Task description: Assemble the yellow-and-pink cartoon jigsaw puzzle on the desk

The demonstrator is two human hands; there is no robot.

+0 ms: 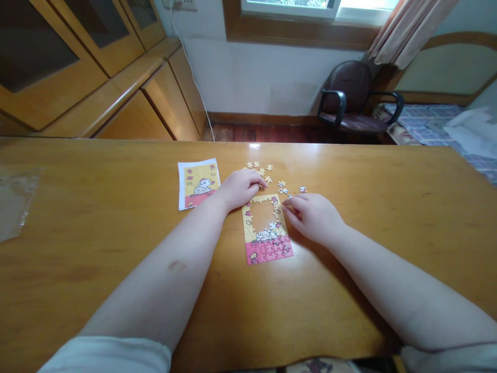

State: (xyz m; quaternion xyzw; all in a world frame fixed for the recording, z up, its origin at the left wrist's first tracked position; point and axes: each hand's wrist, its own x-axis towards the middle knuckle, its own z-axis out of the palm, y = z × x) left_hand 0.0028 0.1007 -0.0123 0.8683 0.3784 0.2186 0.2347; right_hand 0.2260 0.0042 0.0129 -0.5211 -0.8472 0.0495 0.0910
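Note:
A partly assembled jigsaw puzzle (267,250) lies flat on the table, with a yellow border, a pink lower part and a white cartoon animal. Inside its frame, a gap shows the bare wood. My left hand (241,189) rests at the puzzle's top left, fingers loosely bent over loose yellow pieces (261,171), partly hiding them. My right hand (316,215) is at the puzzle's upper right edge, its thumb and forefinger slightly apart, with no piece visible between them. White-patterned pieces (282,190) lie just beyond it, and another piece (303,189) sits farther right.
Left of the puzzle is a printed reference picture (200,181), partly behind my left forearm. A clear plastic bag (17,202) lies at the far left of the wooden table (116,217). Beyond the table are wooden cabinets (128,111) and an armchair (351,98).

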